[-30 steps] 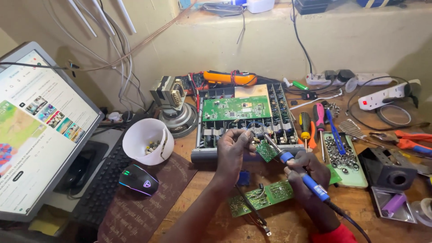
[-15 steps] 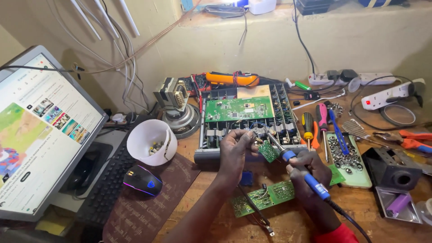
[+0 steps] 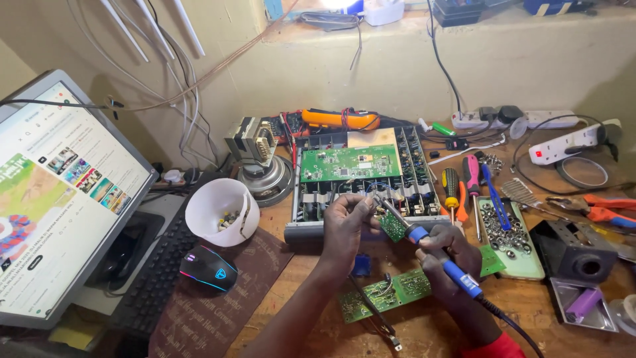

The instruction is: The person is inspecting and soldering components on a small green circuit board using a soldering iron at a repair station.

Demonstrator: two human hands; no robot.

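Both hands work: left [image 3: 344,222] pinches small green board [image 3: 393,227], right [image 3: 445,250] holds soldering iron [image 3: 434,253].

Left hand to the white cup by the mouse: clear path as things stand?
Probably not right away: the left hand is pinching a small green board under the soldering iron. The path to the white cup itself looks unobstructed.

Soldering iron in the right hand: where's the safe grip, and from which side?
Grip the soldering iron on its blue handle, as the right hand does, coming from the cord end near the person. The bare metal tip points away toward the small green board held by the left hand.
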